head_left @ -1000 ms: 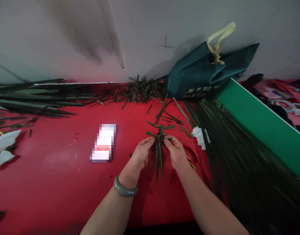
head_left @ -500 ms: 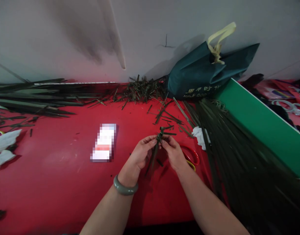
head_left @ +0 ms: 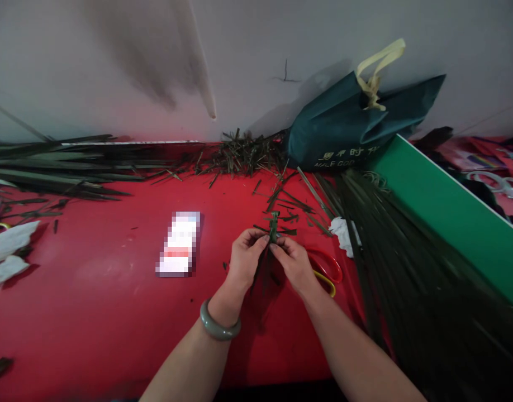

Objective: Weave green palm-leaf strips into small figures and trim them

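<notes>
Between my hands is a small woven piece of green leaf strips (head_left: 274, 223), its plaited end pointing away from me and loose strips hanging down below. My left hand (head_left: 247, 258), with a grey-green bangle (head_left: 218, 326) on its wrist, pinches the piece from the left. From the other side my right hand (head_left: 293, 261) pinches it, thumbs almost touching. Part of the piece is hidden behind the fingers. Scissors with red and yellow handles (head_left: 332, 268) lie just right of my right hand, their blades out of sight.
A phone (head_left: 179, 244) lies on the red table (head_left: 114, 329) to the left. Long dark leaves (head_left: 407, 268) fill the right side beside a green board (head_left: 453, 223). Leaf scraps (head_left: 248, 153) and a dark green bag (head_left: 344, 123) stand along the wall. Crumpled tissue (head_left: 343, 235) sits nearby.
The woven piece has turned more upright and shows its plaited face, with a strip now sticking out on the left. Both hands remain on it, thumbs shifted slightly.
</notes>
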The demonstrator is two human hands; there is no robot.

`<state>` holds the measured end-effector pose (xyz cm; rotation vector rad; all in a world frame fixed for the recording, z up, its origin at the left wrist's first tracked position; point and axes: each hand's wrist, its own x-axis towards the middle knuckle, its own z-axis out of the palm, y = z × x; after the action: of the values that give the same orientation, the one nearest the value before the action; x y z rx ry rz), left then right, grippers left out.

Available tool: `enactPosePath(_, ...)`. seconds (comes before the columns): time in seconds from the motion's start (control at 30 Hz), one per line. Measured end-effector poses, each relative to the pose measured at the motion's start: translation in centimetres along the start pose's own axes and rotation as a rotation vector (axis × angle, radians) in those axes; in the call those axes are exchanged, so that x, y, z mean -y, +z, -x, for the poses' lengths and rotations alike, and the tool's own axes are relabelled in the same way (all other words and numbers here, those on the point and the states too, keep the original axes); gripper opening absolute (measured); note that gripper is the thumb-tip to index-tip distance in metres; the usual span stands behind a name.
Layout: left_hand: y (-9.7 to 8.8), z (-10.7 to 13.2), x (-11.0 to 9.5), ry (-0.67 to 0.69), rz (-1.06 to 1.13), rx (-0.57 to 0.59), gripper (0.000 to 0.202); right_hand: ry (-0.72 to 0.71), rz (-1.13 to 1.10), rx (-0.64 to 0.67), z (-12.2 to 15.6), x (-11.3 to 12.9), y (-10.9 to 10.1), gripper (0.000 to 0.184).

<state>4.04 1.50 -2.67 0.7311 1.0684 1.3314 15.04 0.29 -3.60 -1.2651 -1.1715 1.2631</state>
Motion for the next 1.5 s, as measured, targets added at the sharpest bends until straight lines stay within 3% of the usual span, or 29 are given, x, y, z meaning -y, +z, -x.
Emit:
enactPosePath(0.13, -0.03, 0.2, -0.06, -0.083, -0.003, 0.06, 0.014, -0.005, -0.028, -0.026, -0.04, -0.02, -0.07, 0.015)
enactPosePath(0.33, -0.09, 0.3, -0.41, -0.251, 0.169, 0.128, 0.013, -0.046, 0.04, 0.071, 0.1, 0.15, -0.01, 0.015)
enactPosePath(0.47, -0.02, 0.25, -0.46, -0.205, 0.143, 0.109, 0.017, -0.054, -0.052, -0.035, -0.15, 0.35, -0.29, 0.017)
enactPosePath(0.57, 0.1, 0.33, -0.32, -0.19, 0.127, 0.165, 0.019, -0.036, -0.155, -0.134, -0.44, 0.43, -0.45, 0.023)
enactPosePath(0.7, 0.25, 0.5, -0.15, -0.214, 0.144, 0.216, 0.018, 0.019, -0.22, -0.18, -0.62, 0.4, -0.49, 0.017)
enactPosePath(1.0, 0.53, 0.5, -0.29, -0.164, 0.114, 0.101, 0.017, 0.021, -0.139, -0.14, -0.47, 0.28, -0.39, 0.014)
enactPosePath(1.27, 0.32, 0.43, -0.07, -0.163, 0.172, 0.127, 0.014, 0.028, -0.245, -0.198, -0.47, 0.55, -0.19, 0.017)
enactPosePath(1.5, -0.02, 0.18, -0.19, -0.108, 0.167, 0.091, 0.016, 0.043, -0.19, 0.014, -0.16, 0.16, -0.03, 0.014)
